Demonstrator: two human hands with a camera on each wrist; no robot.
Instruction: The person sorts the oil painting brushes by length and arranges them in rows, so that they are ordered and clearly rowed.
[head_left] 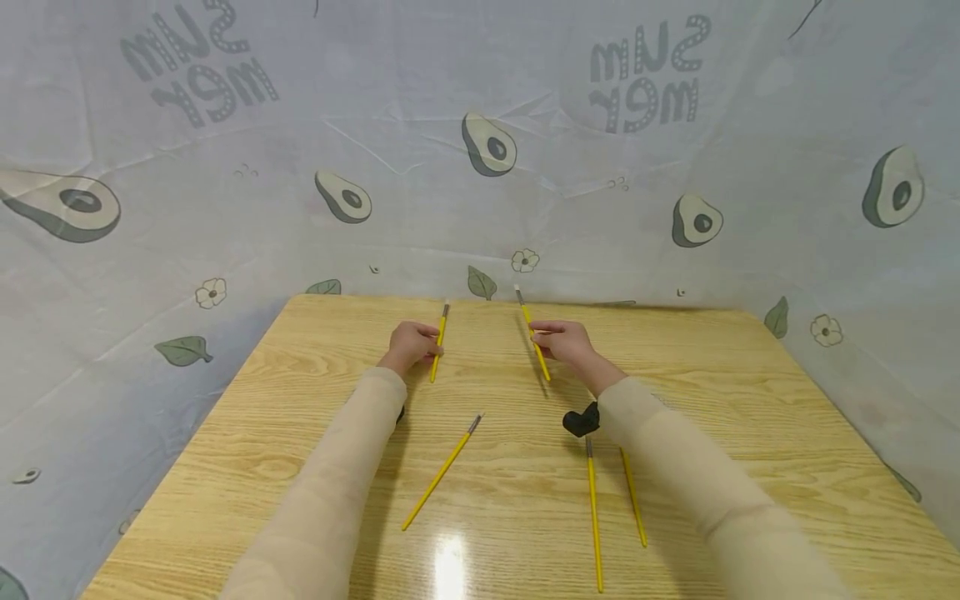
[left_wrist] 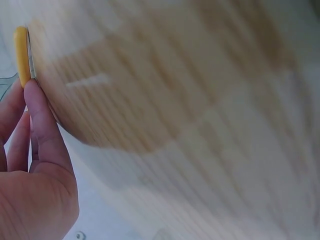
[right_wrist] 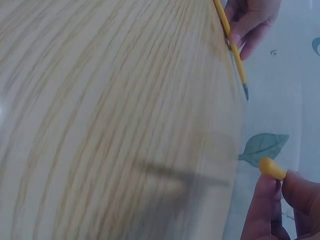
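Toward the far edge of the table, my left hand (head_left: 409,343) pinches a slim yellow paintbrush (head_left: 440,330), its pale tip pointing away from me. My right hand (head_left: 567,339) holds a second yellow paintbrush (head_left: 542,362) between thumb and fingers, raised off the wood with its shadow beside it. In the left wrist view, the rounded yellow end of the left paintbrush (left_wrist: 21,57) sticks out past the fingertips. The right wrist view shows the right paintbrush's handle end (right_wrist: 271,169) at the thumb, and the left hand (right_wrist: 256,17) with its brush beyond.
On the wooden table (head_left: 510,500) lie three more yellow paintbrushes: one slanting brush (head_left: 441,483) between the forearms, and a longer-looking brush (head_left: 595,517) beside another brush (head_left: 633,500) near the right sleeve. A pale avocado-print cloth (head_left: 420,167) hangs around the table.
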